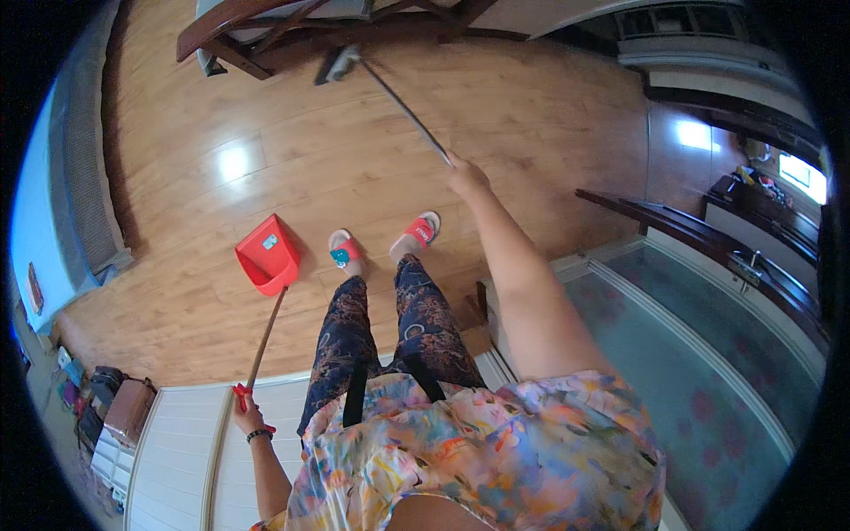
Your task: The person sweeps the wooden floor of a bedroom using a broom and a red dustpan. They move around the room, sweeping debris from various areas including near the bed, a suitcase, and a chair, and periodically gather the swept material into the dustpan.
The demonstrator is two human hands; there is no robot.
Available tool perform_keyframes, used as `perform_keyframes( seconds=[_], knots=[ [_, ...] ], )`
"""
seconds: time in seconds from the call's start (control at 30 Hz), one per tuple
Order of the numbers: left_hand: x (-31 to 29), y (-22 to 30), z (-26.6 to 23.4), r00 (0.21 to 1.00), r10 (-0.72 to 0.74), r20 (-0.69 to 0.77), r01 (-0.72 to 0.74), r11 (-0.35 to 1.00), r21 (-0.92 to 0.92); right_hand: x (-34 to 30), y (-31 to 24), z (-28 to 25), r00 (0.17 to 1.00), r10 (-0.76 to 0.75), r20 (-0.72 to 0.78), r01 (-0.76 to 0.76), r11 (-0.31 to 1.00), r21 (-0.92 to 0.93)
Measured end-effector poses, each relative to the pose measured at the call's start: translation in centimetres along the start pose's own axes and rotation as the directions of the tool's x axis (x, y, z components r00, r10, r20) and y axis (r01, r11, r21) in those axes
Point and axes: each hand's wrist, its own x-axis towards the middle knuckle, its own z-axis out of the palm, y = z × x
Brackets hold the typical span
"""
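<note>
My left hand (247, 416) is closed round the red grip of a long-handled dustpan. The red dustpan (269, 257) rests on the floor left of my feet, its pole slanting back toward me. Stretched out ahead, my right hand (467, 176) is wrapped round the grey pole of a broom (403, 106). The broom's grey and dark head (339, 65) touches the floor far ahead, close to a dark wooden bench frame. I cannot make out any dirt by the head or in the pan.
A dark wooden bench (239, 44) stands at the far side. A bed with a light blue cover (44, 212) is on the left. Bags and a brown suitcase (130, 411) sit at lower left. To the right are an open brown door (673, 230) and frosted sliding panels (655, 345).
</note>
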Motion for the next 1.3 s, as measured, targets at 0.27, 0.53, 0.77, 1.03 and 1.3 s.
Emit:
perform_keyframes(
  seconds=[0.27,0.53,0.77,1.03,1.3],
  knots=[
    [-1.2,1.1,1.4,0.999,0.026,-0.032,-0.026,1.000,-0.006,-13.8,13.6,-3.7,0.785,0.615,0.073,-0.600,0.726,0.336],
    [-1.0,1.1,1.5,0.999,-0.015,-0.049,0.016,1.000,0.023,-13.4,11.5,-7.6,0.994,0.065,-0.087,-0.086,0.962,-0.258],
    [-1.0,1.9,2.4,1.000,-0.015,-0.023,0.014,0.999,-0.034,-6.2,10.4,-7.0,0.985,0.068,-0.156,-0.095,0.981,-0.172],
    [-2.0,2.8,2.5,0.999,-0.011,-0.045,0.014,0.998,0.066,-15.0,13.2,-2.9,0.961,0.266,-0.078,-0.266,0.964,0.003],
    [-1.1,3.4,2.4,0.998,-0.069,-0.003,0.069,0.997,-0.022,-9.5,9.6,-7.1,0.989,0.043,-0.142,-0.056,0.994,-0.089]
  ],
)
